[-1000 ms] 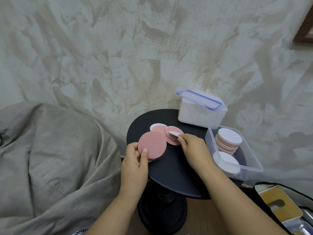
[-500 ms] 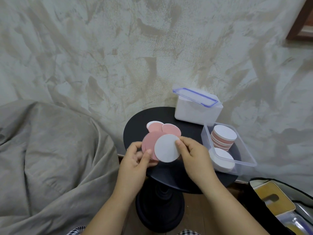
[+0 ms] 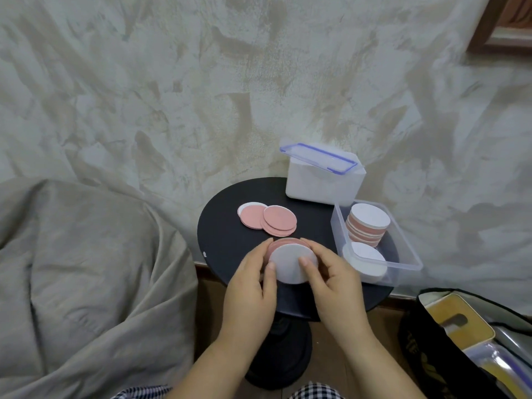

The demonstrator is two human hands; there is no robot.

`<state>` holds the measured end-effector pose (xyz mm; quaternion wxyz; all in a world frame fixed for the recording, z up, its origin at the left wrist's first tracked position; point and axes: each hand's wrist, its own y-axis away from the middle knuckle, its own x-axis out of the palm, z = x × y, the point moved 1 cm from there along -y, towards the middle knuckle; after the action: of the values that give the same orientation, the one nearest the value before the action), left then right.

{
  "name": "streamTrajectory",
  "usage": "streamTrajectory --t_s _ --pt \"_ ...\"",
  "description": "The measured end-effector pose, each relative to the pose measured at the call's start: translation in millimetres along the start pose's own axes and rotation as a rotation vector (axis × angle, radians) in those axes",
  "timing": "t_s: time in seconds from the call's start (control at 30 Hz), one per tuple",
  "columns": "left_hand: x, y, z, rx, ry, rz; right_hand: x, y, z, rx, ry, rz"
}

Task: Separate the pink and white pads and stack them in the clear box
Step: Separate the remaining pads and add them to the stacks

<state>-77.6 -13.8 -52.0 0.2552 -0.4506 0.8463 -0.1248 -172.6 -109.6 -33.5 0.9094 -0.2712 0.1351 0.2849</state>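
At the frame centre, the left hand [image 3: 250,286] and right hand [image 3: 334,283] hold pads [image 3: 290,264] together, fingers curled around the edges. The clear box [image 3: 403,254] stands at the right on the bench [image 3: 224,240].

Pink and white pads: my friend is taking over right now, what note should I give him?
Left hand and right hand: both pinch a round white pad with a round pink pad right behind it, above the round black table.
Clear plastic box, at the table's right edge: a tall pink-and-white stack and a low white stack inside.
Done: those two stacks.
Left: part the held pair and put both pads in the box, then do the loose pink-faced pads lying overlapped on the table.
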Motion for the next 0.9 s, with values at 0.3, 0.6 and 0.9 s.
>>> streamTrajectory --t_s 0.3,0.6,0.9 --pt "5 8 4 0.147 -0.179 -0.005 5 6 -12 -0.015 0.096 0.011" --pt "3 11 0 0.174 -0.138 -0.043 4 12 -8 -0.178 0.113 -0.022" --pt "-4 15 -5 0.050 0.067 -0.165 -1 17 -7 -0.209 0.050 -0.158"
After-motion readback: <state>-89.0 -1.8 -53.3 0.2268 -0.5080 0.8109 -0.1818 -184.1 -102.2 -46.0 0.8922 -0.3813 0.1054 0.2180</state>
